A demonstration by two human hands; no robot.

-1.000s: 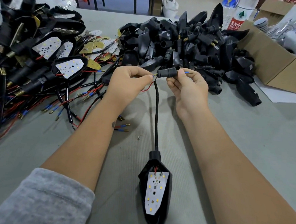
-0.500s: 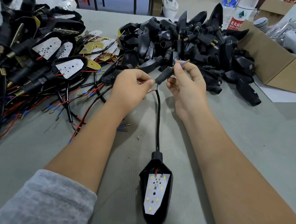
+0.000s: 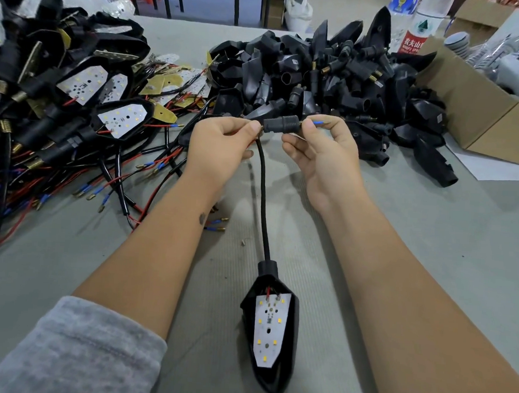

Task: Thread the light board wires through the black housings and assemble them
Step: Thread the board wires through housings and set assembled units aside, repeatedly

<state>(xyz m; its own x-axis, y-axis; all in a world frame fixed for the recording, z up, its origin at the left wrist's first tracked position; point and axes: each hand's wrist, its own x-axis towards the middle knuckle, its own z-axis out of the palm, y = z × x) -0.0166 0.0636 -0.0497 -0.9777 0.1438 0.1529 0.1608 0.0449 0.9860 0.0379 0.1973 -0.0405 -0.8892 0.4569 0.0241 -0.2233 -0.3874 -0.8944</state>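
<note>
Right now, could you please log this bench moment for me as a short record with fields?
left hand: left hand pinches the cable end beside the small black sleeve
right hand: right hand holds the sleeve; blue-tipped wire sticks out past its fingers
cable: black cable runs down to the housing
unit on table: black housing with white light board seated inside
left pile: finished units
far pile: empty housings
right edge: cardboard box
</note>
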